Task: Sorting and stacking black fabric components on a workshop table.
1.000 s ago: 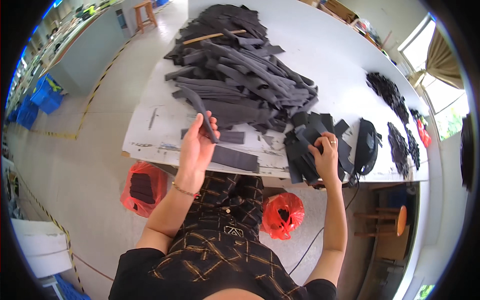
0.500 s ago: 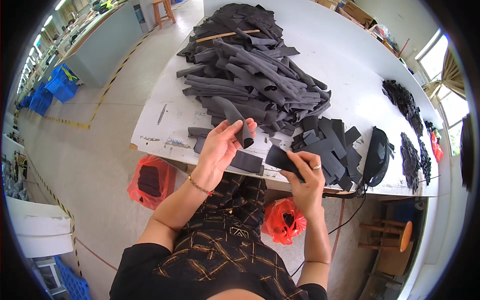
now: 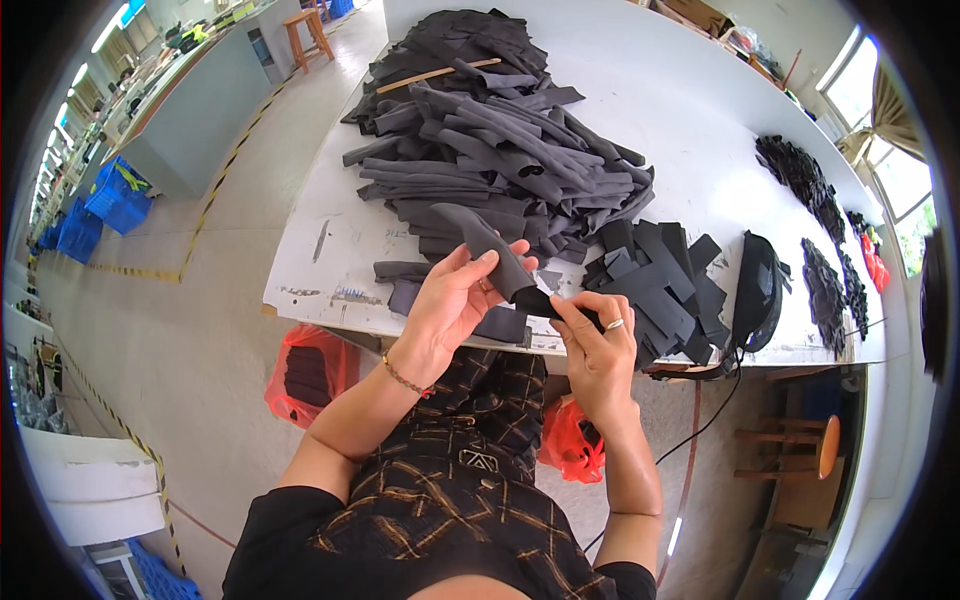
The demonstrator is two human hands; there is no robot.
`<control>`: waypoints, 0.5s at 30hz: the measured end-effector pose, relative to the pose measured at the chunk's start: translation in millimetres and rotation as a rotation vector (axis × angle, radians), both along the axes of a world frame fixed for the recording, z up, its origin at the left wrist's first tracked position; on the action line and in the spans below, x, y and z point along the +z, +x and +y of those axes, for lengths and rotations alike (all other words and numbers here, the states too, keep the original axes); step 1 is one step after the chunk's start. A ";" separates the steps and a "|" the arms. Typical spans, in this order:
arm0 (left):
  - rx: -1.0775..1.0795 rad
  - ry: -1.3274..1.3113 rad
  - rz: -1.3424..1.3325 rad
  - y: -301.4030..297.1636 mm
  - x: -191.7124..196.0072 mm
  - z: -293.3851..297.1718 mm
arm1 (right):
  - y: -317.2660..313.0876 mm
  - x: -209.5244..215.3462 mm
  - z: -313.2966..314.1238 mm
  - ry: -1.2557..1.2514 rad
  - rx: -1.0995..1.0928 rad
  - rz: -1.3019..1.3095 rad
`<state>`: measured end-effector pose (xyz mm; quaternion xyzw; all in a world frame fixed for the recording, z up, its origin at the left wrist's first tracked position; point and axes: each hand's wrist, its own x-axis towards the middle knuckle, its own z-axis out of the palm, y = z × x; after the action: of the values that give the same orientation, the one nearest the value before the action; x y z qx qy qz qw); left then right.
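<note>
Lifted off the white surface since a second ago: dark strip, now above its near edge, pinched between left hand and right hand, both closed on it; big grey pile behind.

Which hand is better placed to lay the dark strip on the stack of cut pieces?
Probably the right hand. It pinches the strip's lower end and is beside the stack; the left hand is farther, toward the big pile.
</note>
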<state>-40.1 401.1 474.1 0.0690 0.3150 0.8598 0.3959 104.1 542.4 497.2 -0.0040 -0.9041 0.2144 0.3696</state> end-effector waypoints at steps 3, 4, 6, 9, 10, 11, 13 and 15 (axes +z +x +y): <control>-0.032 0.016 -0.012 2.3 -1.5 -1.1 | -0.6 -2.9 2.2 0.080 -0.040 0.031; -0.034 0.019 -0.010 3.9 -0.6 -1.5 | -1.6 -4.4 2.9 0.129 -0.068 0.051; 0.000 0.024 -0.013 8.9 3.0 -1.9 | -3.5 -6.8 0.6 0.173 -0.095 0.078; 0.077 0.051 0.036 19.1 3.2 -0.4 | -9.6 -10.7 -6.3 0.245 -0.126 0.121; 0.097 0.030 0.074 24.3 6.6 0.0 | -13.7 -10.8 -12.0 0.239 -0.147 0.120; 0.101 0.035 0.075 28.2 7.7 0.5 | -17.2 -10.8 -17.1 0.233 -0.167 0.120; 0.155 -0.007 0.161 34.3 10.1 -1.0 | -18.8 -9.8 -23.9 0.233 -0.148 0.102; 0.177 0.027 0.189 34.1 12.0 -3.1 | -21.3 -12.2 -29.9 -0.013 -0.084 0.077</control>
<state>-6.0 398.0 486.1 0.1271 0.3442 0.8851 0.2863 82.8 512.5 485.0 -0.0362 -0.8868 0.2048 0.4126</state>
